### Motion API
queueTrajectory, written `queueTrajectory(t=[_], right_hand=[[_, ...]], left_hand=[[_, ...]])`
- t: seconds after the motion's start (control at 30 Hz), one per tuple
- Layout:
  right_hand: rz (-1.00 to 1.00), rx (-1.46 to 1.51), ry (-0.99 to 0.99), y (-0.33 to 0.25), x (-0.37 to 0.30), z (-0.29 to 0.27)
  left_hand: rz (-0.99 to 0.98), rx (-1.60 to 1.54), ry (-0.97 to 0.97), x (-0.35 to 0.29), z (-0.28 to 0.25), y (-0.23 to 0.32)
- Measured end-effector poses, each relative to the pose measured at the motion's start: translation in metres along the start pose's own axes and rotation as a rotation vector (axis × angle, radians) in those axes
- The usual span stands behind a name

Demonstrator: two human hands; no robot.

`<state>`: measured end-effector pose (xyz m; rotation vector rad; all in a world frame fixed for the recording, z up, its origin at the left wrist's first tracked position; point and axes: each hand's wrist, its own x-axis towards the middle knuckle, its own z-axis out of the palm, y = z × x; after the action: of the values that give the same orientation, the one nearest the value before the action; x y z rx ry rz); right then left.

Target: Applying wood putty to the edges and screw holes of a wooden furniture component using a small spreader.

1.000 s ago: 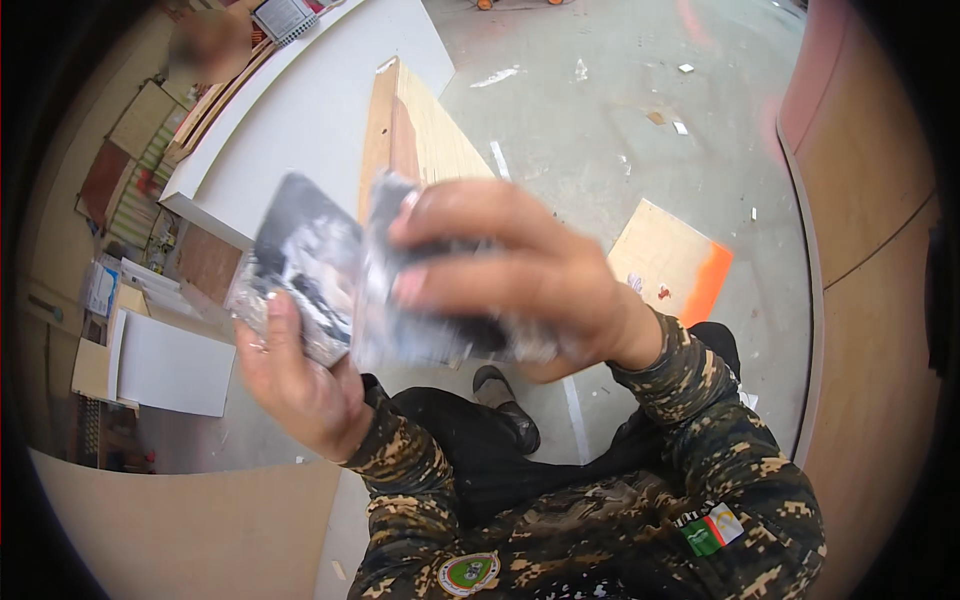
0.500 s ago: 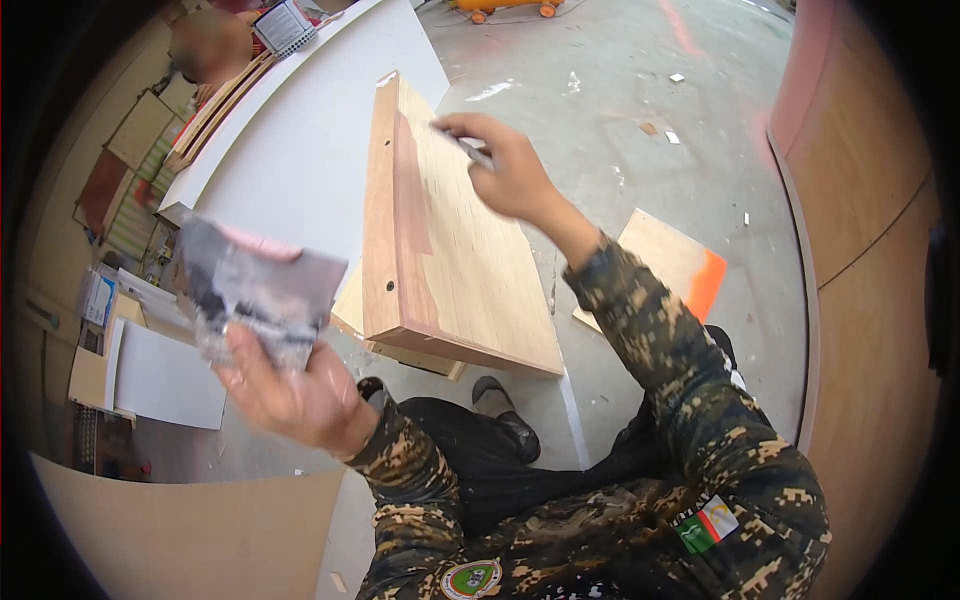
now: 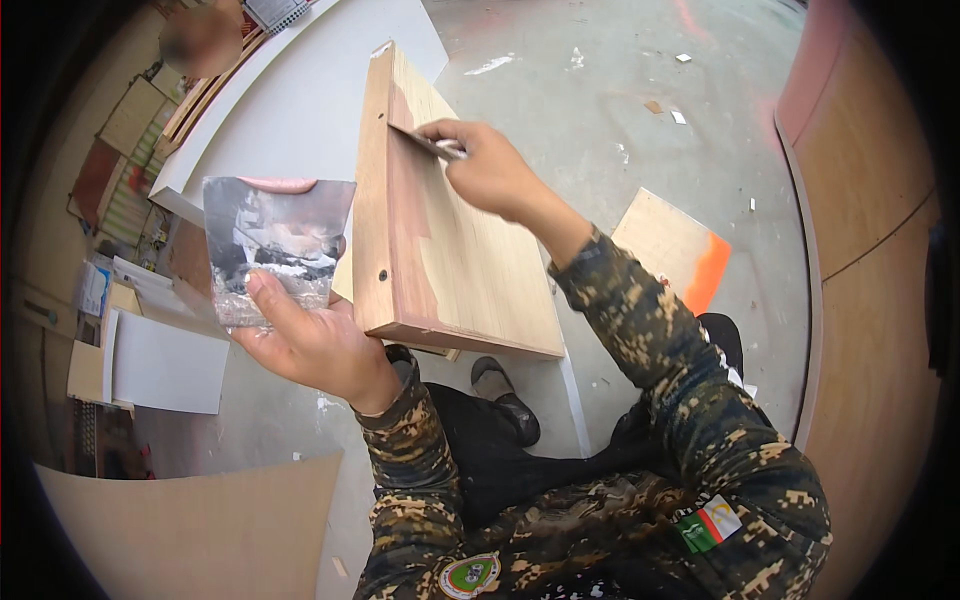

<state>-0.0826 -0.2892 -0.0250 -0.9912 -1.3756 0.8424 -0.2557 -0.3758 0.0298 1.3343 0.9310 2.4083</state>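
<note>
My left hand (image 3: 320,350) grips a flat grey plate (image 3: 222,215), thumb on top. White and dark smears cover the plate, and a strip of pink paste (image 3: 278,185) lies along its far edge. In my right hand (image 3: 490,170) is a putty knife (image 3: 412,138), its blade at the near-left top edge of a thick wooden panel (image 3: 490,280), close to the upper screw hole (image 3: 381,116). Reddish-brown filler (image 3: 408,220) coats a band along that edge. A lower screw hole (image 3: 383,275) shows dark in the panel's narrow side. Part of the left fingers is hidden under the plate.
Behind the panel lies a large white curved board (image 3: 300,120). A small board with orange paint (image 3: 665,245) rests on the floor to the right. Curved wooden pieces stand at far right (image 3: 870,300) and lower left (image 3: 190,520). A blurred person (image 3: 205,40) is at upper left.
My right hand has brought the putty knife left and slightly down to the panel's edge near the upper hole. My left hand has moved right with the plate, closer to the panel.
</note>
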Motion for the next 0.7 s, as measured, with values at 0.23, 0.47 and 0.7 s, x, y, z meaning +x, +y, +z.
queueTrajectory(t=[0.23, 0.47, 0.7], right_hand=[[-0.204, -0.043, 0.005, -0.038, -0.113, 0.025], [-0.255, -0.039, -0.23, -0.077, -0.174, 0.0], [-0.709, -0.524, 0.061, -0.103, -0.116, -0.045]], left_hand=[[-0.04, -0.085, 0.001, 0.002, 0.0, -0.002], [-0.029, 0.065, -0.042, 0.005, -0.004, -0.001], [-0.094, -0.141, -0.281, 0.006, -0.015, 0.012]])
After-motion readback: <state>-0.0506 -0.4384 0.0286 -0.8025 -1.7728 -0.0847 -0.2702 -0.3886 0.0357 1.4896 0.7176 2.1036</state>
